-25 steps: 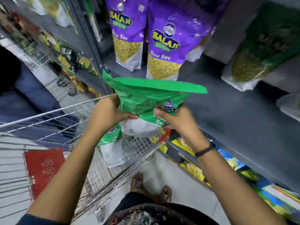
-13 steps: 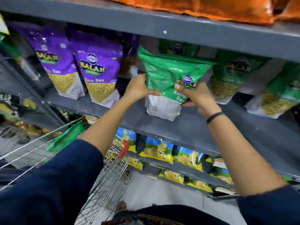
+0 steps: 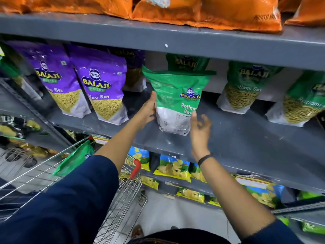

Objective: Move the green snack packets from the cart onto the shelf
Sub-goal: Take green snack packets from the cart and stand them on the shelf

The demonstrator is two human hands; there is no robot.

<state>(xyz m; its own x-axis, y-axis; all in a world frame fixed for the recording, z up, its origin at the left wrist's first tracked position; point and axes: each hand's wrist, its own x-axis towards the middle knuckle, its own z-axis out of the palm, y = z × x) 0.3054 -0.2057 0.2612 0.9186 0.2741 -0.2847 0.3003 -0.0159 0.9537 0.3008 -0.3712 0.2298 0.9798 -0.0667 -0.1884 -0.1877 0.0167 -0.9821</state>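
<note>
Green packet, a glossy, crinkled plastic pouch with a white lower panel, stands upright on the grey metal shelf, its long axis vertical, sealed top edge up and slightly tipped left. Left hand presses flat against its left edge, steadying it. Right hand is spread loosely just beside the lower right corner, holding nothing. Another green packet lies slanted in the wire cart.
</note>
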